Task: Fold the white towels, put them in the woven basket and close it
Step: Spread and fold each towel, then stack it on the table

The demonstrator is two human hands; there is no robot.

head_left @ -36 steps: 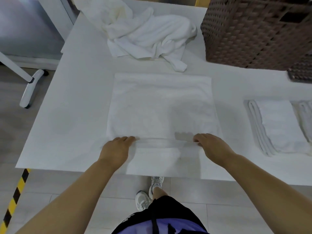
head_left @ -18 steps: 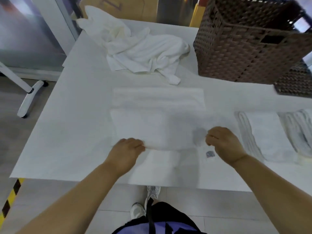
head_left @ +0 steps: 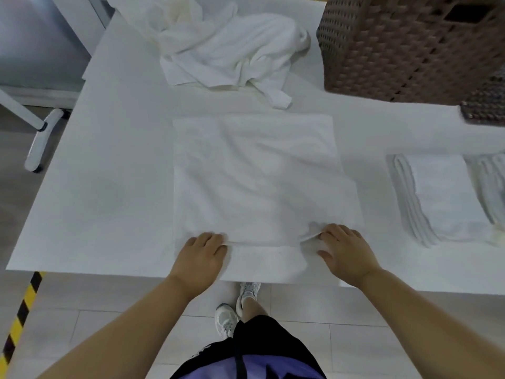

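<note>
Woven brown basket [head_left: 404,50] stands on the white table [head_left: 109,187], its inside hidden.

A plain workroom, not a home: yellow-black hazard tape [head_left: 20,321] on the tiled floor [head_left: 300,337], bare white worktop [head_left: 109,187], white stand's foot [head_left: 41,143] beside it.

The towel [head_left: 259,181] lies spread flat again.

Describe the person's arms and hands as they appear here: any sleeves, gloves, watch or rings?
The left hand and right hand are bare, with no gloves and no rings or watch visible. The forearms are uncovered right to the frame edge, so no sleeves show. Below them appear a purple top, black shorts and light grey sneakers.
</note>
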